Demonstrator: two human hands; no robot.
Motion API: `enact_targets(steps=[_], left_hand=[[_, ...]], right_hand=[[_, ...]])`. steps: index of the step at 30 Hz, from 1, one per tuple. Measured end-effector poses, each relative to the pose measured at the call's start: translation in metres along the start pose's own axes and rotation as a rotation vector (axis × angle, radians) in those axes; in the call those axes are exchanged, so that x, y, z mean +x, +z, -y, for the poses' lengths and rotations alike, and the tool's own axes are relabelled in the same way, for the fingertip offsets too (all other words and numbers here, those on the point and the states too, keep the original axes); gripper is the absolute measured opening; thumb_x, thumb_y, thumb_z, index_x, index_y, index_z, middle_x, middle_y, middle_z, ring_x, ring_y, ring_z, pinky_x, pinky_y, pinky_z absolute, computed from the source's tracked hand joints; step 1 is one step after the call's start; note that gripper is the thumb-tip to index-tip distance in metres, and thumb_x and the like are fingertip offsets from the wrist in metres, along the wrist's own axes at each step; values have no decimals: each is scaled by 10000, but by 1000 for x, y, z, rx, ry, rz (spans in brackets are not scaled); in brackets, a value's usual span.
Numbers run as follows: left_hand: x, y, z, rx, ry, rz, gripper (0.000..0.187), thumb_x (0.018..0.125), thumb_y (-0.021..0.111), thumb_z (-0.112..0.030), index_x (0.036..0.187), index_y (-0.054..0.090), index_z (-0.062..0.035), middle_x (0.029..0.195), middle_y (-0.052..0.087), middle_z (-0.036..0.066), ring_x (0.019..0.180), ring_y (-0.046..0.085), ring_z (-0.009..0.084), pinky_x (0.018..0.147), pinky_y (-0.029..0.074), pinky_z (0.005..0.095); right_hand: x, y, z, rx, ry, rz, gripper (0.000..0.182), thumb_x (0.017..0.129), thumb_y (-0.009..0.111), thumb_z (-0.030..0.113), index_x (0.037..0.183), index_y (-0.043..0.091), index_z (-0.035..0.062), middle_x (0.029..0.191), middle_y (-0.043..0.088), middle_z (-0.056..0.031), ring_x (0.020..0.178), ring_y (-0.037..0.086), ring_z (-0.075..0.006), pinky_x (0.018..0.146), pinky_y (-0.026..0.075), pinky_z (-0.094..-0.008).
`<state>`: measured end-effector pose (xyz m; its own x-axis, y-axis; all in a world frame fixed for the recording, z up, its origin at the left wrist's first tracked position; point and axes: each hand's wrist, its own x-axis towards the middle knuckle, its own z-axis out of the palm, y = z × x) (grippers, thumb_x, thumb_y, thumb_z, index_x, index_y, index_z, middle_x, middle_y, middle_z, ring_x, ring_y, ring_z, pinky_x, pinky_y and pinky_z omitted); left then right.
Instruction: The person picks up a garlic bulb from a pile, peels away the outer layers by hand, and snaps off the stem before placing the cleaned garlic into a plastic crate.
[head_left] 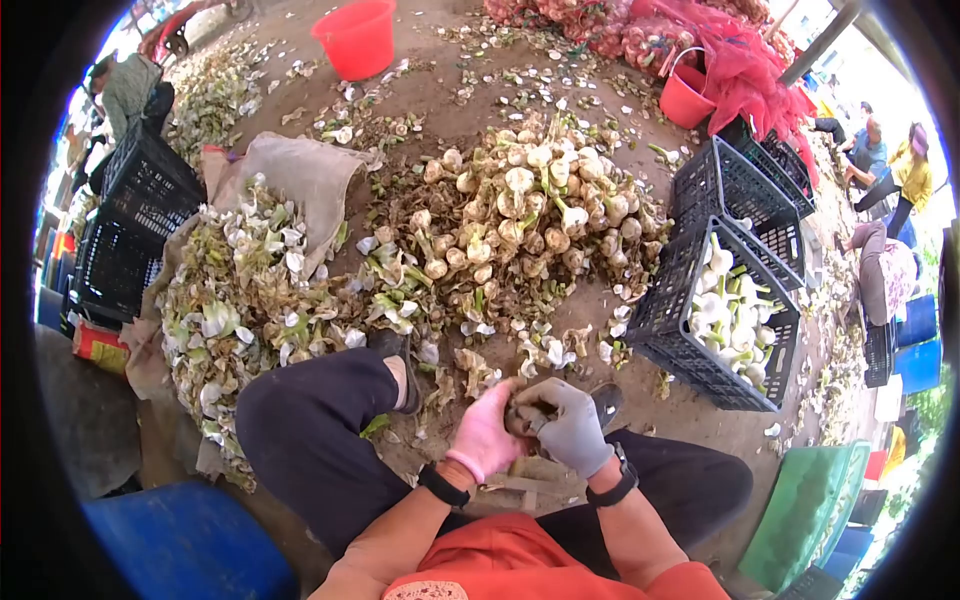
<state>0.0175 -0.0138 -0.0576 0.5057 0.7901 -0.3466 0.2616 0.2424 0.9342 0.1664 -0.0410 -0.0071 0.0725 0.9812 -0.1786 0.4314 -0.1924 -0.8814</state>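
My left hand (488, 432), in a pink glove, is closed around a brownish garlic bulb (522, 418) between my knees. My right hand (568, 425), in a grey glove, has its fingers closed at the bulb's right side; whether it pinches the bulb or a small tool is hidden. Ahead of both hands lies a heap of untrimmed garlic (540, 205) with stems and dry skins. To the right, a black crate (665, 335) holds peeled white garlic (735, 320).
Peelings (250, 310) and a cloth sack (300, 180) lie left, beside black crates (150, 190). A red bucket (357, 40) stands at the back, another (686, 97) near red net bags (740, 60). A blue object (190, 540) is lower left. People (910, 175) sit and bend far right.
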Motion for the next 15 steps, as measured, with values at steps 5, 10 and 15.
enact_targets(steps=[5,10,15], left_hand=[[1,-11,-12,-436,-60,21,929,561,878,-5,1344,379,29,1187,547,99,1092,544,188,951,458,296],[16,4,24,17,128,-140,891,599,839,-15,1358,373,25,1257,516,120,1173,505,210,1011,415,300],[26,9,14,-442,47,-251,678,737,676,118,1346,401,2,1169,530,61,997,556,130,869,483,254]], right_hand=[[9,-10,-85,37,160,-187,491,774,659,25,1250,540,7,1190,601,-159,1117,573,-258,944,459,-342],[-4,30,-82,1136,376,50,565,941,574,280,1395,368,14,1197,558,-99,1148,536,-223,948,457,-343],[49,-25,-143,1479,56,-329,456,942,481,173,1322,406,-68,1186,563,-218,1042,599,-289,869,533,-375]])
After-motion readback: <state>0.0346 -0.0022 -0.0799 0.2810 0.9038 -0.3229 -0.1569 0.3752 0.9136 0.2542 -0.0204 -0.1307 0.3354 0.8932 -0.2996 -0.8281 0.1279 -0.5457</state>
